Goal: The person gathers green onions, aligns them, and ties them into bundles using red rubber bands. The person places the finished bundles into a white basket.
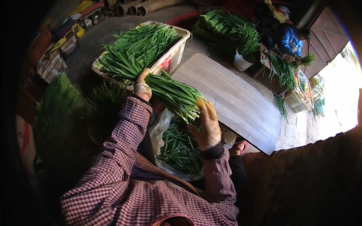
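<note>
A thick bundle of green chives [171, 92] lies slantwise in front of me, its pale stem ends pointing right and its leaf tips reaching left over a white plastic crate [176, 54]. My left hand [142, 84], in a pale glove, is closed round the middle of the bundle. At the stem ends is my right hand [208, 126], also pale-gloved, with fingers stretched out and the palm toward the stems; it looks slightly blurred. More chives [147, 43] fill the crate, leaves overlapping the held bundle. Below the bundle, a clear plastic bag [160, 130] holds loose green leaves [180, 148].
A grey board [233, 98] slopes away to my right. Dark, blurred chives [60, 109] stand at my left. Beyond the board are a white bucket [242, 62], a heap of chives [230, 30], crates [298, 100] and a person in blue [292, 39] handling chives.
</note>
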`<state>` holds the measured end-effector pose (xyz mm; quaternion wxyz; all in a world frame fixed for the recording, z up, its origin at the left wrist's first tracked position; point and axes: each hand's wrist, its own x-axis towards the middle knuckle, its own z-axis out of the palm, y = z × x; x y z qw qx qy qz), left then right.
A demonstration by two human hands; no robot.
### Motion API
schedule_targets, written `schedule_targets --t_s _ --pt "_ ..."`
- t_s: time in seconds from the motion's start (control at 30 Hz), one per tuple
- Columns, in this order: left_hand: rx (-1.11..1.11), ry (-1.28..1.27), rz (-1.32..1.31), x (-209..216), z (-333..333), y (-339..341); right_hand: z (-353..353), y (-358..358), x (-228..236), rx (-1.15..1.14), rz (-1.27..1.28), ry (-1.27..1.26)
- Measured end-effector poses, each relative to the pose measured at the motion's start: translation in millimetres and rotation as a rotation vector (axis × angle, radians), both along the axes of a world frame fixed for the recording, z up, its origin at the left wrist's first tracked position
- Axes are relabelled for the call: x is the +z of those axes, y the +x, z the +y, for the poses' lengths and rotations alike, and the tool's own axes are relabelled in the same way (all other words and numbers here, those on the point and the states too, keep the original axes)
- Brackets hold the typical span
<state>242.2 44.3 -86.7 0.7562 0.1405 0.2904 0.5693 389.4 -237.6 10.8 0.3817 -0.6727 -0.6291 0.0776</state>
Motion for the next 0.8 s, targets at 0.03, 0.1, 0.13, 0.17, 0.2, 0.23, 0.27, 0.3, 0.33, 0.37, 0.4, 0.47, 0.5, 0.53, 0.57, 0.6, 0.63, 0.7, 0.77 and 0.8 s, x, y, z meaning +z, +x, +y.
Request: schedule_targets --t_s 0.03,0.1,0.13,0.17,0.2,0.23,0.27,0.3,0.33,0.37,0.4,0.47,0.5,0.53,0.57,0.6,0.63,0.7,0.77,0.8 --pt "-0.027 -0.021 -0.014 -6.9 2.1 4.2 12.3 -8.6 10.7 -0.011 -0.151 0.029" --pt "-0.011 0.008 -0.003 8.7 -23.6 27.0 35.0 -14.3 -0.1 -0.071 -0.322 -0.046" --pt "-0.036 0.007 -0.031 9.0 -28.5 27.8 46.0 -17.0 -8.9 -0.08 -0.36 0.022" --pt "-0.014 -0.037 -0.003 17.8 -40.1 35.7 61.0 -17.2 -24.8 -0.095 -0.455 0.217" --pt "-0.049 -0.046 -0.025 12.7 -40.7 40.3 60.3 -9.8 -36.8 -0.023 -0.558 0.054" --pt "-0.063 -0.055 -0.038 7.2 -36.2 35.7 62.2 -13.5 -24.8 0.07 -0.648 -0.106" --pt "-0.086 -0.07 -0.1 2.9 -33.7 31.8 51.7 -9.8 -21.2 0.16 -0.348 0.034" --pt "-0.065 -0.029 -0.073 0.2 -28.0 28.5 36.2 -6.2 -22.3 0.244 -0.044 0.17" --pt "-0.099 -0.031 -0.096 -3.9 -27.3 30.6 25.0 -0.8 -38.9 0.274 0.234 0.373" --pt "-0.128 -0.036 -0.118 -4.9 -27.4 31.0 13.7 1.7 -55.1 0.257 0.602 0.508" --pt "-0.128 -0.047 -0.126 -2.9 -29.8 31.9 -5.5 7.5 -57.5 0.219 0.83 0.532" --pt "-0.083 -0.025 -0.085 -19.4 -19.2 30.4 -33.1 27.4 -31.0 0.117 0.929 0.467" --pt "-0.055 -0.008 -0.085 -17.3 -23.3 29.7 -43.4 39.8 -33.0 0.103 1.041 0.514" --pt "-0.019 -0.004 -0.077 -32.4 -9.3 27.2 -50.0 47.4 -39.9 0.161 1.266 0.671" --pt "-0.016 0.046 -0.077 -23.2 -13.4 26.7 -61.1 53.8 -38.5 0.188 1.424 0.708" --pt "-0.022 0.055 -0.101 -20.2 -14.0 25.3 -73.9 61.6 -47.1 0.321 1.462 0.679" --pt "-0.029 0.069 -0.129 -13.5 -13.1 24.1 -79.4 66.2 -49.9 0.461 1.49 0.653" --pt "-0.019 0.084 -0.147 -10.7 -11.3 21.0 -92.9 58.2 -60.7 0.509 1.488 0.4" --pt "0.001 0.086 -0.14 -11.1 -12.7 20.7 -72.9 32.0 -41.7 0.192 1.187 -0.308" --pt "0.01 0.084 -0.132 -13.2 -12.8 23.1 -66.6 25.8 -80.6 0.148 0.675 -0.319"
